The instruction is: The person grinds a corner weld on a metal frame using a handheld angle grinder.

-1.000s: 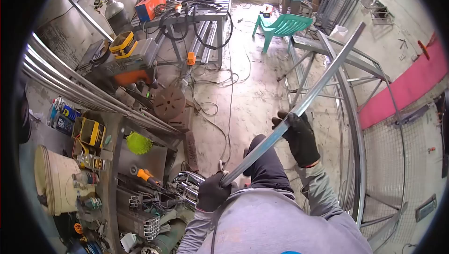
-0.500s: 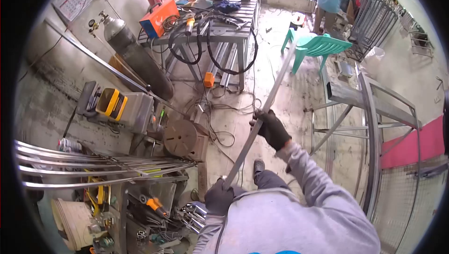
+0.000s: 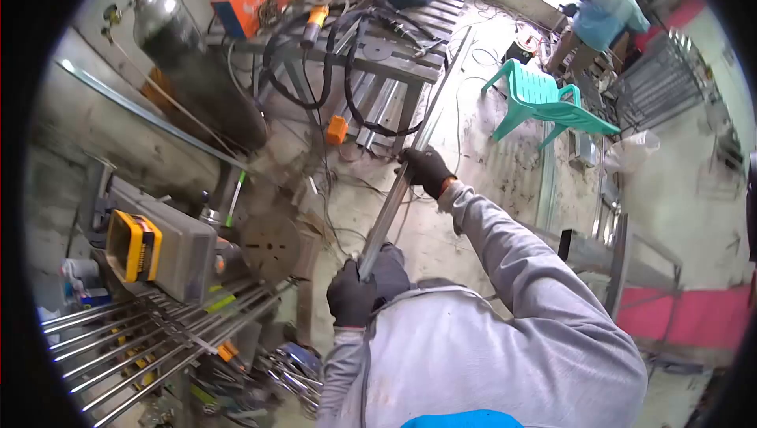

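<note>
A long metal bar (image 3: 392, 205) runs from low in the middle up and to the right, its far end beside the workbench. My left hand (image 3: 352, 294), in a dark glove, is closed round the near end of the bar. Farther along, my right hand (image 3: 426, 171), also gloved, grips the same bar with its fingers wrapped over it. The bar slants past the right edge of the slatted metal workbench (image 3: 398, 67).
A green plastic chair (image 3: 536, 97) stands right of the bar. Another person (image 3: 603, 18) bends over at the upper right. A gas cylinder (image 3: 185, 65), a round metal disc (image 3: 270, 246) and metal rods (image 3: 158, 341) are at left. Cables lie on the floor.
The view has turned. The bar's far end has swung left, from the green chair to beside the workbench. Both hands still hold the bar.
</note>
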Demonstrator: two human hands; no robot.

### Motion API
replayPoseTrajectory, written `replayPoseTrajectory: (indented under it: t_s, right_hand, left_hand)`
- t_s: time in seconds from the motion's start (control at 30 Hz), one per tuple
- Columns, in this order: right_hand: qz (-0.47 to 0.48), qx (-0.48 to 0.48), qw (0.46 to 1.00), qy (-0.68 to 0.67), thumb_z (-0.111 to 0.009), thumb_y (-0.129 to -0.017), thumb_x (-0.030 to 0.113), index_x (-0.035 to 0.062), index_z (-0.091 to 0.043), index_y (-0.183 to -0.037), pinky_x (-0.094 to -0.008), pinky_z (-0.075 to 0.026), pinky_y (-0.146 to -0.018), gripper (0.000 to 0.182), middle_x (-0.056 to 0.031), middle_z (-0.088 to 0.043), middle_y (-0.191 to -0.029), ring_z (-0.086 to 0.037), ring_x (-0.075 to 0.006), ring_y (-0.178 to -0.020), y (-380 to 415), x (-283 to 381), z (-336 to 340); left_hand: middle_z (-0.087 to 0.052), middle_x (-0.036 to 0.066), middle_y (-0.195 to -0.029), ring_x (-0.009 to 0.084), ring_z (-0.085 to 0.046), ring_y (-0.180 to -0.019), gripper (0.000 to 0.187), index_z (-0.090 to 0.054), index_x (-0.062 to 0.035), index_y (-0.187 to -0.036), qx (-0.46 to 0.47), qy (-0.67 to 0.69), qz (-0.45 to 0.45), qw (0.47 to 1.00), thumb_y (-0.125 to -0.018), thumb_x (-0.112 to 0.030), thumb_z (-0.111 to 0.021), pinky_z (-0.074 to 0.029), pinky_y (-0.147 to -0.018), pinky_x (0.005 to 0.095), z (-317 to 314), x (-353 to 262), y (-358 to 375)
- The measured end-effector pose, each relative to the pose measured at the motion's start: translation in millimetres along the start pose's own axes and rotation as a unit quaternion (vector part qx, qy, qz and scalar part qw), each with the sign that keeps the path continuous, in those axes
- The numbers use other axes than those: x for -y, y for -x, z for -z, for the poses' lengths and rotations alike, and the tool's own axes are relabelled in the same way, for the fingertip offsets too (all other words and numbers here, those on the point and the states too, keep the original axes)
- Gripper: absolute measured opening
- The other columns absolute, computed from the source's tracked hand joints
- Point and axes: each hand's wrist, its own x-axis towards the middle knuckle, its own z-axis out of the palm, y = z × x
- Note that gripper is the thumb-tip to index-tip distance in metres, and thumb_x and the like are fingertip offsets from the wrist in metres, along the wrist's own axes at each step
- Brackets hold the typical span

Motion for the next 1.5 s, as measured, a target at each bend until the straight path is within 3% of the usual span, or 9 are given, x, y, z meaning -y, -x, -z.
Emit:
replayPoseTrajectory:
  t_s: [0.17,0.4,0.73,0.93,1.0,1.17,1.3,1.43,1.5]
  right_hand:
    - [0.129,0.018,0.987,0.094,-0.07,-0.096,0.025,0.0059,-0.07,-0.106,-0.0353,-0.051,-0.064,0.021,-0.0064,-0.067,-0.087,-0.064,-0.0186,-0.074,-120,18,67]
    - [0.288,-0.01,0.933,0.214,-0.075,-0.09,0.025,0.0044,-0.056,-0.12,-0.0445,-0.06,-0.082,0.041,-0.0176,-0.066,-0.11,-0.07,-0.0341,-0.102,-220,170,115]
    - [-0.104,0.017,0.962,-0.25,-0.06,-0.095,0.028,0.0034,-0.052,-0.114,-0.0454,-0.056,-0.082,0.032,-0.0132,-0.061,-0.093,-0.062,-0.0318,-0.086,-264,177,170]
    - [-0.163,0.024,0.962,-0.219,-0.059,-0.095,0.027,0.0077,-0.053,-0.099,-0.0447,-0.057,-0.068,0.021,-0.0088,-0.061,-0.081,-0.064,-0.0279,-0.073,-294,129,209]
    - [0.157,0.127,0.963,0.175,-0.058,-0.095,0.029,0.009,-0.056,-0.093,-0.0412,-0.055,-0.068,0.02,-0.0069,-0.062,-0.081,-0.063,-0.0254,-0.07,-365,51,262]
    - [-0.228,0.172,0.92,-0.269,-0.054,-0.093,0.026,0.0068,-0.062,-0.086,-0.0381,-0.055,-0.07,0.022,-0.008,-0.063,-0.074,-0.064,-0.0248,-0.072,-294,82,225]
    - [-0.216,0.041,0.938,-0.268,-0.058,-0.084,0.008,0.0141,-0.048,-0.077,-0.0362,-0.047,-0.062,0.014,-0.0023,-0.043,-0.067,-0.051,-0.0215,-0.062,-258,97,194]
    - [-0.019,0.111,0.994,0.009,-0.058,-0.093,0.01,0.0127,-0.057,-0.092,-0.0309,-0.052,-0.068,0.003,-0.002,-0.056,-0.078,-0.059,-0.0166,-0.072,-301,52,223]
    - [-0.109,0.145,0.974,-0.133,-0.056,-0.095,0.021,0.0071,-0.06,-0.097,-0.0375,-0.055,-0.073,0.014,-0.0085,-0.065,-0.081,-0.065,-0.0243,-0.075,-305,61,234]
  left_hand:
    - [-0.07,0.024,-0.099,0.0455,-0.067,-0.092,0.059,-0.065,-0.0043,-0.125,0.092,0.185,-0.074,0.976,-0.078,-0.035,-0.082,-0.056,-0.08,0.0478,72,-43,-61]
    - [-0.074,0.01,-0.114,0.017,-0.07,-0.104,0.058,-0.062,-0.0015,-0.135,0.003,0.48,-0.13,0.868,-0.083,-0.008,-0.085,-0.057,-0.089,0.032,123,-117,-125]
    - [-0.077,0.013,-0.096,0.0198,-0.076,-0.086,0.041,-0.071,-0.004,-0.119,-0.092,0.335,-0.196,0.917,-0.082,-0.016,-0.087,-0.058,-0.077,0.0314,109,-240,-194]
    - [-0.077,0.013,-0.101,0.0166,-0.073,-0.091,0.041,-0.071,-0.0007,-0.119,-0.066,0.345,-0.148,0.924,-0.082,-0.01,-0.084,-0.057,-0.081,0.0312,91,-289,-217]
    - [-0.077,0.012,-0.107,0.0147,-0.071,-0.098,0.043,-0.069,0.0013,-0.122,-0.043,0.338,-0.131,0.931,-0.082,-0.007,-0.082,-0.056,-0.086,0.0312,91,-302,-220]
    - [-0.078,0.012,-0.099,0.0128,-0.073,-0.09,0.034,-0.073,0.0002,-0.115,-0.05,0.352,-0.115,0.928,-0.084,-0.01,-0.082,-0.057,-0.078,0.0308,84,-315,-232]
    - [-0.078,0.012,-0.1,0.0126,-0.073,-0.09,0.035,-0.073,0.0002,-0.116,-0.053,0.349,-0.11,0.929,-0.084,-0.01,-0.082,-0.057,-0.078,0.0309,81,-320,-237]
    - [-0.077,0.011,-0.102,0.0145,-0.072,-0.09,0.037,-0.072,0.0002,-0.117,-0.03,0.347,-0.085,0.934,-0.084,-0.011,-0.083,-0.056,-0.08,0.0314,82,-320,-241]
    - [-0.076,0.011,-0.103,0.0162,-0.072,-0.091,0.039,-0.071,0.0007,-0.118,-0.019,0.335,-0.071,0.939,-0.083,-0.011,-0.083,-0.056,-0.082,0.0321,84,-316,-236]
